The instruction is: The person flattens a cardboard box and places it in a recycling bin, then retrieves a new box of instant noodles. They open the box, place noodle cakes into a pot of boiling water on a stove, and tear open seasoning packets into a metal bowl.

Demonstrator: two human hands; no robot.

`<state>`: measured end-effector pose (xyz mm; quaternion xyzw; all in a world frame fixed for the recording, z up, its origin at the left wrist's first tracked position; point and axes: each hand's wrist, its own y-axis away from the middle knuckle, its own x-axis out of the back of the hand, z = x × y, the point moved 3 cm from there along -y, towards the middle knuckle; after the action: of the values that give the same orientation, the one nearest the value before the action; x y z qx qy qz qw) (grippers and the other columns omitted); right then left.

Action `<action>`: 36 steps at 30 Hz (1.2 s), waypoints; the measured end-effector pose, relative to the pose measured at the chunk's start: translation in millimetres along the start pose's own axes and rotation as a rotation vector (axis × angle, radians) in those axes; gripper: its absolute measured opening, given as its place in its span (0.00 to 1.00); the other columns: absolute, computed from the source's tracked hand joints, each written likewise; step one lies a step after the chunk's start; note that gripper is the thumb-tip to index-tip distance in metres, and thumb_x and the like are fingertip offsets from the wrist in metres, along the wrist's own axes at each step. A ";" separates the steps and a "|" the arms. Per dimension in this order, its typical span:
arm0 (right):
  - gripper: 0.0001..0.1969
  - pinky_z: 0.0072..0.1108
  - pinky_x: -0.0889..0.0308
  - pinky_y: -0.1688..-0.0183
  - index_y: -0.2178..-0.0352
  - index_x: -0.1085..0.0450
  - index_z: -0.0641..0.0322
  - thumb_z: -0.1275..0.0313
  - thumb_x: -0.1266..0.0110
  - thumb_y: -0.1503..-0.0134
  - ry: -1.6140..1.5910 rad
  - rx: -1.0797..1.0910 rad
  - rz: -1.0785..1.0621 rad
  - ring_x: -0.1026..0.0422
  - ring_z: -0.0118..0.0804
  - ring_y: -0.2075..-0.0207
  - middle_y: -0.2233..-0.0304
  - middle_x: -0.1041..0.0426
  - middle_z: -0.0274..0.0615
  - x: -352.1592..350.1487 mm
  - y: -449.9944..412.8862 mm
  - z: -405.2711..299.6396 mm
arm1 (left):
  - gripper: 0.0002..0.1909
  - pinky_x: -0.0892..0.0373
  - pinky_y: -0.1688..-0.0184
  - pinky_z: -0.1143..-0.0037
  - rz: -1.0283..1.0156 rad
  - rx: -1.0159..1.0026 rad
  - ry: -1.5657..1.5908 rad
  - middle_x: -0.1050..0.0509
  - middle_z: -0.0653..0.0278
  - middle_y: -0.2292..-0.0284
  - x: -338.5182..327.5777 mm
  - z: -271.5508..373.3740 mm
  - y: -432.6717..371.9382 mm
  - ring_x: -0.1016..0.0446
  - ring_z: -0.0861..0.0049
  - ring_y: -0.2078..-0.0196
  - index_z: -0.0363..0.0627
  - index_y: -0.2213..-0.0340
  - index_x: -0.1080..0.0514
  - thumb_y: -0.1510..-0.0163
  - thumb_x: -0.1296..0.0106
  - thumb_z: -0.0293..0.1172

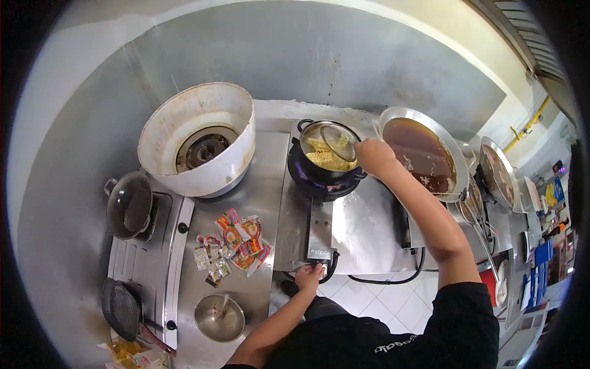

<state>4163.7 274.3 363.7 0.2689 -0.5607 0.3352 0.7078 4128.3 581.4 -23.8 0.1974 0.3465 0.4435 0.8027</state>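
A black pot [322, 173] with noodles [320, 152] in yellowish liquid stands on a gas burner [341, 188] that shows a blue-violet flame. My right hand [375, 157] is closed at the pot's right rim, beside a small round strainer or ladle [339, 140] over the noodles; it seems to hold the handle, which the hand hides. My left hand [309, 276] has its fingers on the black control knob [317, 262] at the front of the burner. Opened noodle packets [244, 240] and small seasoning sachets [214, 258] lie on the steel counter to the left.
A metal bowl [203, 318] with a fork stands at the front left. Behind it are a large white tub-like burner guard [156, 147] and a two-burner stove [173, 272] with a dark wok and grill pan. At right stands a wide pan [415, 152] of brown liquid; a black hose [392, 281] hangs below.
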 end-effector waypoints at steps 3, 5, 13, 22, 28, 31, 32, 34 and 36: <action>0.11 0.38 0.24 0.59 0.62 0.22 0.59 0.73 0.49 0.44 0.033 0.000 -0.074 0.20 0.54 0.61 0.64 0.20 0.53 -23.4 -26.2 13.3 | 0.14 0.23 0.63 0.76 -0.072 -0.151 -0.491 0.20 0.53 0.66 -7.6 48.8 27.9 0.18 0.68 0.67 0.29 0.62 0.30 0.47 0.37 0.23; 0.11 0.37 0.24 0.59 0.61 0.22 0.59 0.71 0.47 0.45 0.074 0.076 -0.156 0.19 0.52 0.60 0.63 0.20 0.50 -37.6 -56.6 26.2 | 0.20 0.24 0.63 0.78 -0.077 -0.311 -0.752 0.20 0.55 0.65 33.1 36.3 12.9 0.19 0.70 0.64 0.32 0.56 0.31 0.47 0.35 0.26; 0.11 0.39 0.24 0.59 0.63 0.20 0.56 0.68 0.48 0.43 0.245 0.163 -0.107 0.19 0.50 0.59 0.62 0.19 0.48 -4.3 -48.5 1.1 | 0.20 0.26 0.63 0.77 -0.039 -0.232 -0.203 0.23 0.57 0.61 136.1 118.4 104.9 0.22 0.76 0.63 0.35 0.50 0.34 0.40 0.42 0.29; 0.12 0.36 0.24 0.58 0.63 0.20 0.56 0.67 0.50 0.41 0.442 0.217 -0.246 0.20 0.47 0.56 0.60 0.19 0.45 69.7 -23.6 7.5 | 0.17 0.30 0.68 0.81 0.259 -0.298 -0.216 0.24 0.63 0.65 201.6 129.3 180.4 0.26 0.82 0.69 0.39 0.52 0.31 0.42 0.41 0.27; 0.11 0.37 0.24 0.58 0.64 0.20 0.54 0.67 0.49 0.41 0.463 0.218 -0.166 0.20 0.46 0.57 0.62 0.19 0.45 20.6 -48.4 7.6 | 0.14 0.32 0.71 0.82 0.290 -0.352 -0.167 0.25 0.66 0.68 198.7 134.4 190.5 0.28 0.85 0.72 0.40 0.55 0.30 0.43 0.41 0.26; 0.12 0.37 0.24 0.59 0.64 0.20 0.54 0.66 0.49 0.41 0.257 0.130 -0.008 0.19 0.47 0.59 0.62 0.19 0.45 55.9 -29.1 11.3 | 0.13 0.32 0.71 0.82 0.300 -0.400 -0.174 0.25 0.67 0.68 201.8 137.8 198.9 0.28 0.85 0.72 0.42 0.56 0.30 0.43 0.41 0.26; 0.12 0.38 0.24 0.59 0.64 0.20 0.54 0.66 0.50 0.41 0.244 0.111 0.037 0.19 0.47 0.60 0.62 0.19 0.45 58.9 -35.7 11.2 | 0.13 0.32 0.71 0.81 0.295 -0.411 -0.192 0.25 0.68 0.68 201.9 137.6 200.3 0.28 0.85 0.72 0.43 0.56 0.30 0.43 0.42 0.26; 0.12 0.38 0.24 0.59 0.64 0.20 0.55 0.66 0.50 0.41 0.216 0.081 0.078 0.19 0.46 0.60 0.62 0.19 0.45 42.9 -42.9 10.5 | 0.13 0.33 0.71 0.82 0.293 -0.396 -0.197 0.25 0.68 0.68 201.4 138.3 202.1 0.29 0.85 0.72 0.42 0.57 0.30 0.43 0.42 0.25; 0.13 0.37 0.23 0.59 0.64 0.20 0.55 0.66 0.51 0.41 0.258 0.101 0.071 0.19 0.47 0.60 0.62 0.19 0.46 4.0 -62.1 8.1 | 0.12 0.33 0.71 0.84 0.280 -0.387 -0.190 0.26 0.67 0.69 195.8 141.8 201.5 0.29 0.86 0.73 0.42 0.57 0.29 0.43 0.42 0.24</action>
<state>4207.4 229.7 369.2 0.2389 -0.4565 0.4197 0.7473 4187.9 852.7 124.1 0.1270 0.1476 0.5879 0.7852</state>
